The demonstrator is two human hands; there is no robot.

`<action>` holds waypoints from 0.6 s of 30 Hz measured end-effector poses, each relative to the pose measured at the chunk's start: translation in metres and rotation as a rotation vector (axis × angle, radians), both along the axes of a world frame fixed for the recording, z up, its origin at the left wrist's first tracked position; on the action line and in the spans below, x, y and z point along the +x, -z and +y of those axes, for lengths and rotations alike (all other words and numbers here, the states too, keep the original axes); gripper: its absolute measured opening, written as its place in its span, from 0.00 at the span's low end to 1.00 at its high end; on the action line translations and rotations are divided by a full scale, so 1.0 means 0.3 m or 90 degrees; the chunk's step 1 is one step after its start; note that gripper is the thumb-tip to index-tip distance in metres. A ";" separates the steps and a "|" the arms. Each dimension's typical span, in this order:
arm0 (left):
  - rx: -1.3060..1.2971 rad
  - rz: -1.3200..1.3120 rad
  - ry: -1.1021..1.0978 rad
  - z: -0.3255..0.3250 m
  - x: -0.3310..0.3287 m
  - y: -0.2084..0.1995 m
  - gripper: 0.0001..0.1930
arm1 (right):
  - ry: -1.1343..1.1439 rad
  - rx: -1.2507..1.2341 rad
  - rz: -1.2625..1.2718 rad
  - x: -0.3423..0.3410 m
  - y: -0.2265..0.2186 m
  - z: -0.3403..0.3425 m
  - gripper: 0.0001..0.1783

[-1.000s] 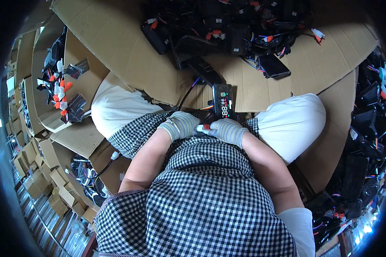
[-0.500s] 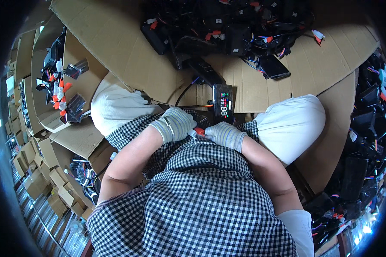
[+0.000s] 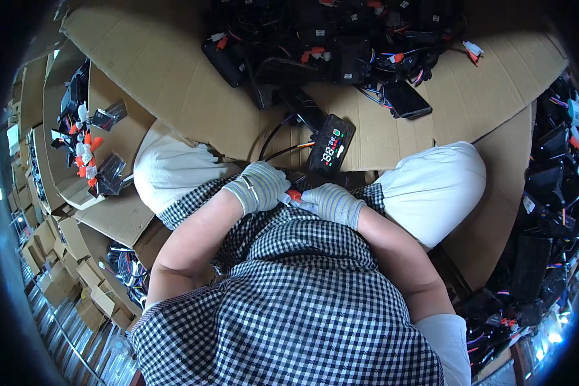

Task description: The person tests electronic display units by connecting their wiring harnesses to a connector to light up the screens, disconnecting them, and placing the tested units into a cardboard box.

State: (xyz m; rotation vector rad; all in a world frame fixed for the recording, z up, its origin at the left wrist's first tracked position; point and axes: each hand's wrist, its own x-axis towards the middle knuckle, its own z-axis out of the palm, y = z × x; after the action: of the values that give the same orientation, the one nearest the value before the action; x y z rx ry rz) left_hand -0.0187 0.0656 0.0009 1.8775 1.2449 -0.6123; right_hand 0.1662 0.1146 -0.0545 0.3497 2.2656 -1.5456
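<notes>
Both my hands wear striped knit gloves and meet above my lap. My left hand (image 3: 262, 186) is closed, its fingertips at a small white plug connector (image 3: 284, 199). Against it lies a red plug connector (image 3: 294, 195), pinched by my right hand (image 3: 334, 204). A pale strip shows under the right fingertips; I cannot make out what it is. Just beyond my hands, a black display unit (image 3: 329, 145) lies tilted on the cardboard, its digits and small coloured symbols lit. A cable (image 3: 288, 153) runs to it from the left.
A heap of black units with wires (image 3: 328, 51) lies on the cardboard sheet (image 3: 482, 83) ahead. One unit (image 3: 405, 100) sits at its near edge. Boxes with red and white connectors (image 3: 85, 148) stand left; more black units (image 3: 547, 186) fill the right side.
The display unit has swung from nearly upright to a slant, its lower end shifting left. The red connector has moved slightly left between my hands, and my right hand slightly left too.
</notes>
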 end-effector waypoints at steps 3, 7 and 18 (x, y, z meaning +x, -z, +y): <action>-0.048 0.007 -0.018 0.013 0.004 0.010 0.11 | 0.000 0.009 -0.037 -0.004 -0.013 0.000 0.21; -0.043 -0.001 -0.042 0.018 0.005 0.048 0.11 | 0.011 0.048 -0.094 -0.012 -0.022 0.007 0.21; -0.049 -0.053 -0.300 0.095 -0.022 0.043 0.12 | 0.315 0.292 -0.330 0.035 0.071 0.299 0.17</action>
State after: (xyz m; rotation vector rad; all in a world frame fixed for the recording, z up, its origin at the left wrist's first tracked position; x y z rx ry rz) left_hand -0.0254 0.0942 -0.0121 1.4566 1.5174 -0.3187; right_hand 0.1768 0.2044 -0.0759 1.3489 2.1605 -0.9291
